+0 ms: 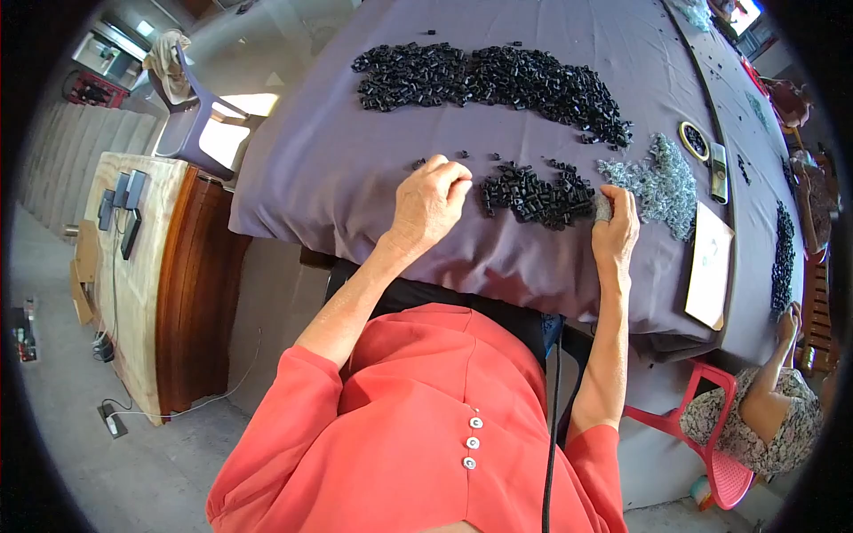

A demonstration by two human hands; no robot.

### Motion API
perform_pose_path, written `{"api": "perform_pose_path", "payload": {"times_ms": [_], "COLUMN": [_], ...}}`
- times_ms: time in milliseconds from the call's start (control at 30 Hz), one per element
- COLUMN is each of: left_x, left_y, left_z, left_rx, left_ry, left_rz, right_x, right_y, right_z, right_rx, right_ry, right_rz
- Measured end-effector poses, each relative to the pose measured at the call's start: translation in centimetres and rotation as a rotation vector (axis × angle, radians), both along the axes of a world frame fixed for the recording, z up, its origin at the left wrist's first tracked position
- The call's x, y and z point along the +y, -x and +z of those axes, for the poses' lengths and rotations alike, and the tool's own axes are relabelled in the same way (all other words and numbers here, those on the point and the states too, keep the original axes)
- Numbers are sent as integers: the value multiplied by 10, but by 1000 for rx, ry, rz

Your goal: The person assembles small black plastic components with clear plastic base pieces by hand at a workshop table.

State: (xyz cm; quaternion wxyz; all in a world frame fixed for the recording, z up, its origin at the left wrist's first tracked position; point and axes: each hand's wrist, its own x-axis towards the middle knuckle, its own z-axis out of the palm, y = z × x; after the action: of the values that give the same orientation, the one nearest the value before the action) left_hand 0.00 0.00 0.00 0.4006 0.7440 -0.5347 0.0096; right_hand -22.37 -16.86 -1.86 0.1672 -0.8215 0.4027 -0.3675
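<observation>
Evidently everything small sits within easy reach of the seated person in the coral top [426,417]. The left hand [433,202] rests over the worktop [302,169], its grip drawn narrow, though the fingertips turn away and I cannot tell whether anything is pinched there. The right hand [617,229] curls inward, a pale clump at its fingertips; whether that grip holds it, I cannot tell. Between the hands lies a small pile of short black tubes [538,195], probably placed there so either can pick from it without stretching. Just right of it spread the clear plastic bits [671,182], apparently set apart so the two kinds don't mix. Farther off, a long black heap [551,89] looks like the reserve (close enough to rake from, I'd judge). A yellow ring [682,145] surrounds more black pieces, perhaps to stop them scattering, and a white card [709,266] lies near the edge.
</observation>
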Motion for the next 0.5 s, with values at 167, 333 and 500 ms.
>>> {"api": "perform_pose_path", "payload": {"times_ms": [167, 333, 500], "left_x": [-6, -16, -26], "left_y": [19, 18, 15], "left_z": [-7, -9, -4], "left_rx": [82, 25, 3], "left_ry": [-33, -59, -144], "left_rz": [-22, -15, -50], "right_x": [2, 3, 3], "right_y": [1, 0, -2], "right_z": [2, 3, 4], "right_rx": [22, 23, 33], "right_ry": [11, 17, 25], "right_rz": [16, 7, 10]}}
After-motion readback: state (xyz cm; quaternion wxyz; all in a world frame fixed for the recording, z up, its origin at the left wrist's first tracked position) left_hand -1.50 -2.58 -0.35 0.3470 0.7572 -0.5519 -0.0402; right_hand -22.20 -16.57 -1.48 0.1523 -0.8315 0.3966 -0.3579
